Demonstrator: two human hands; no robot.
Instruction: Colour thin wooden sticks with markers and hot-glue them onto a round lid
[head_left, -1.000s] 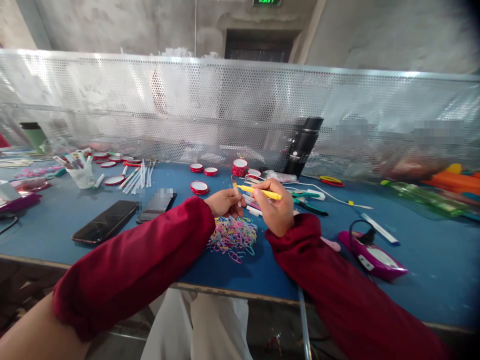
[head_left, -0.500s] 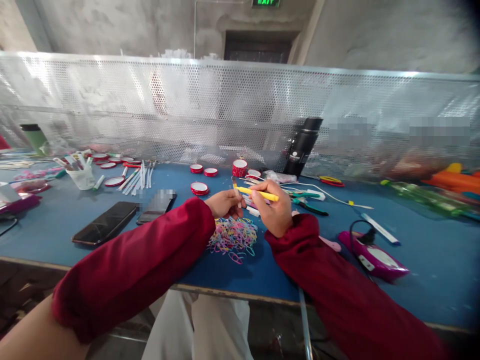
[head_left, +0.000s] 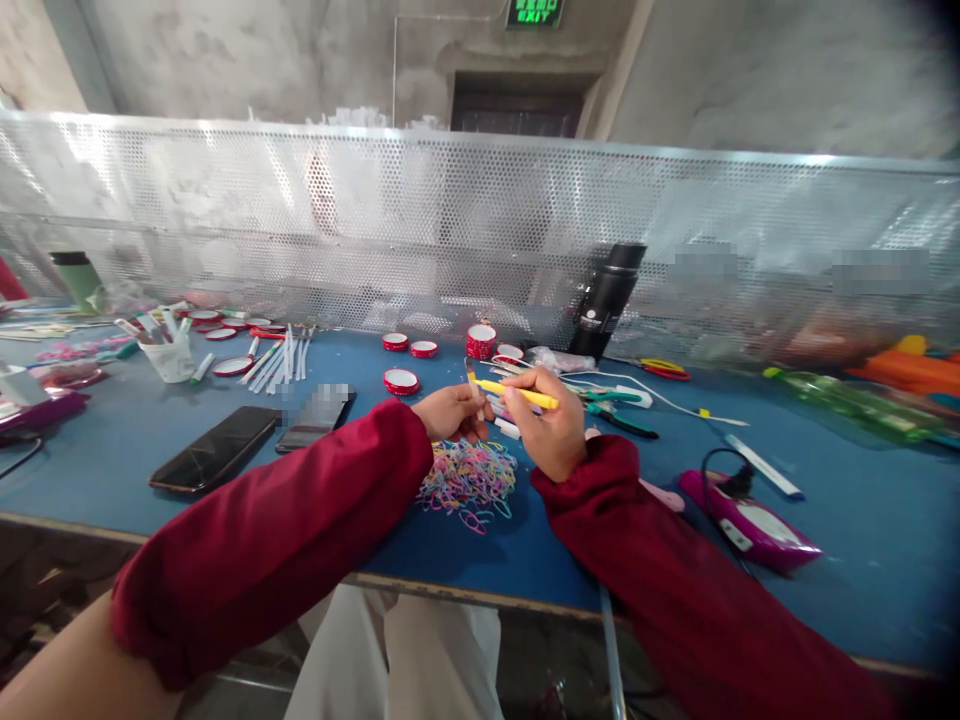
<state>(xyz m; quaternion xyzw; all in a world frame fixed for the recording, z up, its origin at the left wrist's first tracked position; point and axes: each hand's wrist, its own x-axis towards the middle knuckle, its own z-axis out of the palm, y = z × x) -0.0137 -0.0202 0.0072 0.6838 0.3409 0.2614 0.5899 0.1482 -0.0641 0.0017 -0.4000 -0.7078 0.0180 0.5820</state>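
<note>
My right hand [head_left: 553, 428] grips a yellow marker pen [head_left: 534, 397], its tip pointing left. Closed fingers of my left hand [head_left: 448, 412] pinch a slim pale stick [head_left: 475, 388] with an orange-brown upper part. The pen tip meets or nearly meets this stick; contact is too small to tell. Just below both hands lies a loose heap of colourful small elastic bands [head_left: 474, 478]. Behind my fingers, partly hidden, are some white and purple pen-like pieces [head_left: 507, 428].
Two phones [head_left: 217, 448] lie left. Red-rimmed round tins [head_left: 401, 381], a black bottle [head_left: 609, 300] and teal-handled pliers [head_left: 622, 420] stand or lie farther back. A purple power strip [head_left: 750, 520] is at right. A cup of markers [head_left: 166, 358] stands left, before a perforated metal screen [head_left: 360, 230].
The view has shifted slightly, so everything sits a little lower in the picture. Both hands keep their grips and nearly the same pose; the pen tip stays by the stick.
</note>
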